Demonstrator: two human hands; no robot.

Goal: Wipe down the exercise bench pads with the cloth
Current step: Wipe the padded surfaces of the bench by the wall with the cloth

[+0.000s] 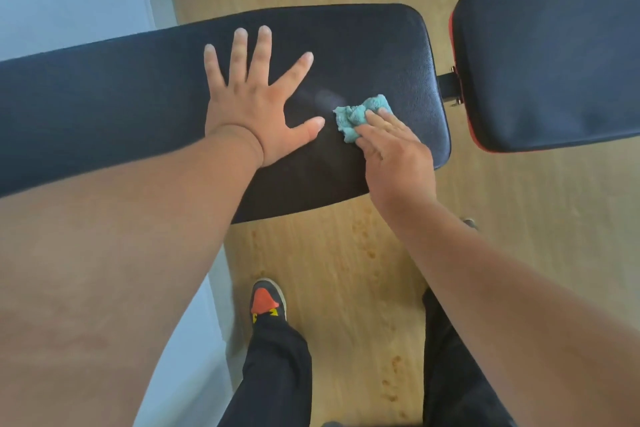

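I am standing over the wooden floor point(332, 270), one shoe point(267, 298) showing below. My right hand point(398, 156) is pressing the cloth point(356, 114) onto the long bench pad point(363, 45) near its right end, fingers fairly straight on top, not curled round it. The cloth is looking soft, light and bunched, so I am judging flat pressure works better than a pinch. My left hand point(256, 107) is resting splayed and relaxed on the pad just beside it. The second pad point(554, 55) is lying farther right, untouched.
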